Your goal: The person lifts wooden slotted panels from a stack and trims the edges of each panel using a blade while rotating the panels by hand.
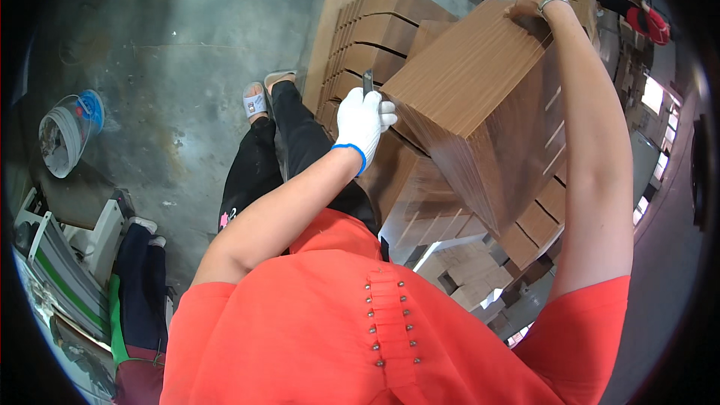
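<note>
My left hand (363, 124), in a white knitted glove with a blue cuff, is closed around a short dark knife (367, 82). Its tip points away from me, beside the near left corner of a stack of brown cardboard sheets (469, 67). Clear plastic film wraps the sides of this tilted stack. At the stack's far right corner, my bare right hand (534, 4) grips the edge, with fingers curled down and partly hidden. A metal band (553, 1) circles that wrist. More bundled cardboard (375, 26) stands under and behind the stack.
A white bucket (60, 139) with a blue item lies on the concrete floor at left. A grey-white machine (71, 270) stands at lower left, with a person's dark trousers (139, 285) beside it. Another person's red sleeve (649, 24) shows at far right. Cardboard piles (465, 277) lie beyond.
</note>
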A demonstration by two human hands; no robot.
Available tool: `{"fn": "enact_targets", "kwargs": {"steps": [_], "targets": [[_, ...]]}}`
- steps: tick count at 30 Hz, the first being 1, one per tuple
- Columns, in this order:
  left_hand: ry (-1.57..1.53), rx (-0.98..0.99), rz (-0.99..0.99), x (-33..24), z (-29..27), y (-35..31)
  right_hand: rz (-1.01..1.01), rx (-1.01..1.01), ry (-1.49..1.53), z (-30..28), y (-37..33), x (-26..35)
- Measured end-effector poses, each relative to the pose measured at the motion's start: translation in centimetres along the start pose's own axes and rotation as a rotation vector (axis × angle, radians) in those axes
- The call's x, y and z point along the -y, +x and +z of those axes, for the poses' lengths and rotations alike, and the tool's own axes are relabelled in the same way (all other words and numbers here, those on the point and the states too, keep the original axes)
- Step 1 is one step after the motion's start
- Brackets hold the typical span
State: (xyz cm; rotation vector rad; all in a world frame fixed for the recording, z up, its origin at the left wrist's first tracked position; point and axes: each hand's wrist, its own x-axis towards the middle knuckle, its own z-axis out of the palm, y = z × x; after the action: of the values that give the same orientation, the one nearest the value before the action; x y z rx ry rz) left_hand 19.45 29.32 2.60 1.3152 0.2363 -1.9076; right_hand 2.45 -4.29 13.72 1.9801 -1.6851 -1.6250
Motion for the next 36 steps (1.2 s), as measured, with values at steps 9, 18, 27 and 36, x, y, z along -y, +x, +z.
{"fn": "enact_targets", "kwargs": {"steps": [9, 18, 27, 36], "targets": [[-0.043, 0.065, 0.215, -1.9, 3.7, -5.6, -0.044, -0.266, 0.356, -0.6, -1.7, -6.6], [0.19, 0.29, 0.344, -1.6, 4.6, -9.1, 0.079, -0.446, 0.622, 4.1, -1.5, -8.1], [0.151, 0.282, 0.43, -1.2, 4.8, -9.2, 0.337, -0.602, 0.636, 4.6, -1.9, -5.9], [0.222, 0.335, 0.32, -2.4, 4.6, -10.1, 0.464, -0.672, 0.862, 4.3, -2.4, -4.5]]}}
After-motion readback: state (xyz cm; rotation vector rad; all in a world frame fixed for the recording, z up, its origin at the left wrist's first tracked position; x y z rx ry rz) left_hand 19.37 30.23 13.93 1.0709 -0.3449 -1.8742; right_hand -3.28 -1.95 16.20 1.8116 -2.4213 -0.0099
